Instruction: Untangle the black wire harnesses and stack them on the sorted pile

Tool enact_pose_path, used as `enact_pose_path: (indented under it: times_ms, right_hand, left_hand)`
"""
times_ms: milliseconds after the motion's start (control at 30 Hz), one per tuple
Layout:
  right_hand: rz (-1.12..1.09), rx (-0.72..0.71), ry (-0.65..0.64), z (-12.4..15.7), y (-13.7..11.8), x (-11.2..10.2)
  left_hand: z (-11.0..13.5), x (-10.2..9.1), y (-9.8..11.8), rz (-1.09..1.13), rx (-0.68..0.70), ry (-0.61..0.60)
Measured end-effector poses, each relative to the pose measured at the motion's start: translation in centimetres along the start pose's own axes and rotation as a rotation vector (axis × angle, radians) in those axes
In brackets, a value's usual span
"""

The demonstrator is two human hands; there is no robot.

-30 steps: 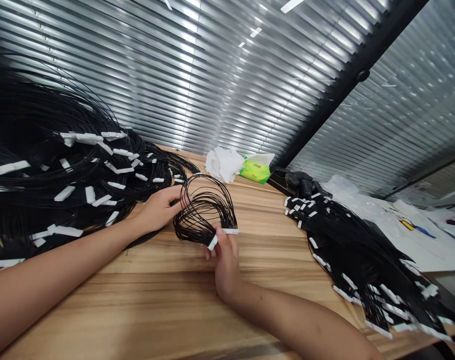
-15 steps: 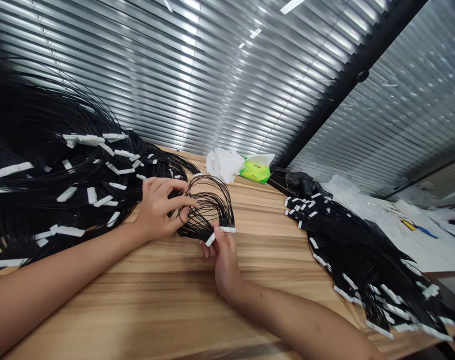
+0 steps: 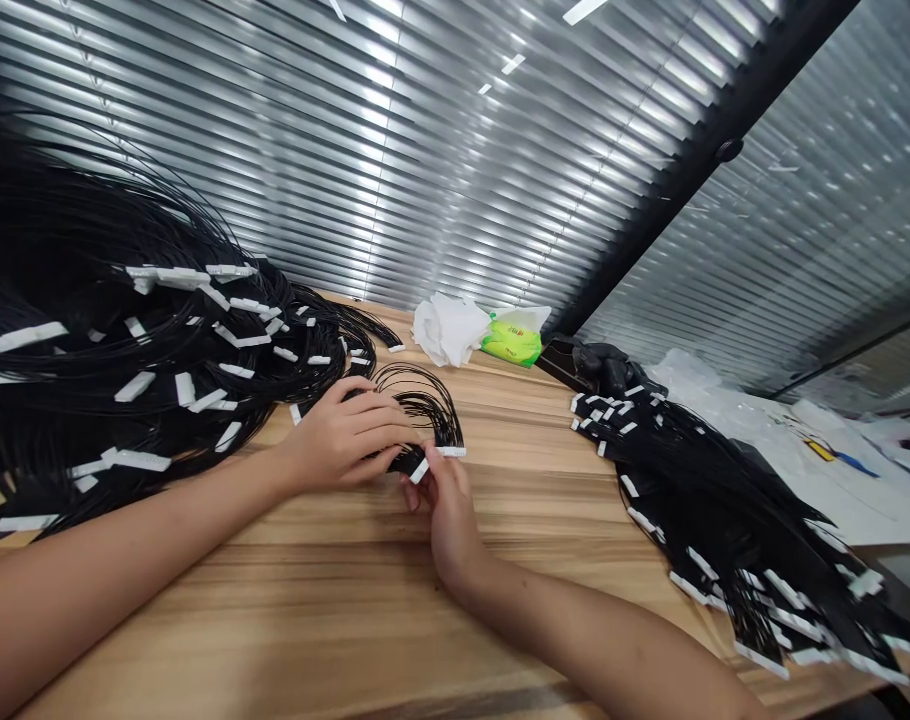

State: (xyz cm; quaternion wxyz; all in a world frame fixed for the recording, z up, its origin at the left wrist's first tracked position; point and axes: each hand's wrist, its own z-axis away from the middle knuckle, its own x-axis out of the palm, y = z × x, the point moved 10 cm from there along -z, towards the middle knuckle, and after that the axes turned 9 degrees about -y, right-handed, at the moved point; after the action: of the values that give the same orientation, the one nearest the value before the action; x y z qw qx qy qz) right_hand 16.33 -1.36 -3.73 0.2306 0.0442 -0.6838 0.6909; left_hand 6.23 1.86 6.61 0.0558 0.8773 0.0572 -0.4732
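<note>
Two-handed grip now: left hand (image 3: 344, 437) presses black wire loops (image 3: 419, 398) flatter (seemingly); right hand (image 3: 447, 522) pinches white connector (image 3: 420, 471).

A bundle of thin black wires (image 3: 423, 400), curving in tight loops, flattening under your left hand (image 3: 346, 437), its ends gathering into two white connector strips (image 3: 452, 451), one sitting level, the other angling downward, pinching together at your right hand (image 3: 447, 515).

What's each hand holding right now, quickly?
Left hand: closed, holding the black wire loops.
Right hand: closed, pinching the white tags.
</note>
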Motion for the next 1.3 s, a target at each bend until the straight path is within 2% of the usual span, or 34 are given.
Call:
enact_pose_path:
  times_ms: [167,300,467,600,900,1100,1300]
  right_hand:
    - [-0.012,-0.005,-0.014,0.0,-0.2,0.2]
    - [-0.037,0.0,-0.008,-0.1,-0.1,0.1]
    - [-0.037,0.0,0.012,-0.1,0.0,-0.2]
    - [-0.036,0.014,0.016,0.0,0.1,-0.2]
    - [0.023,0.029,-0.03,0.0,0.1,0.4]
    - [0.045,0.016,-0.028,0.2,-0.3,0.4]
    - [0.053,0.029,-0.026,0.3,-0.2,0.4]
  left_hand:
    - [0.1,0.2,-1.2,0.033,-0.087,0.0]
    - [-0.1,-0.2,-0.3,-0.005,-0.003,0.035]
    - [-0.4,-0.3,0.1,0.01,0.023,0.064]
    - [-0.5,0.3,0.1,0.08,0.037,0.017]
    - [-0.1,1.1,-0.4,0.102,-0.038,-0.033]
    - [-0.1,0.5,0.1,0.001,0.02,0.031]
    - [0.7,-1.0,0.8,-0.286,0.105,0.096]
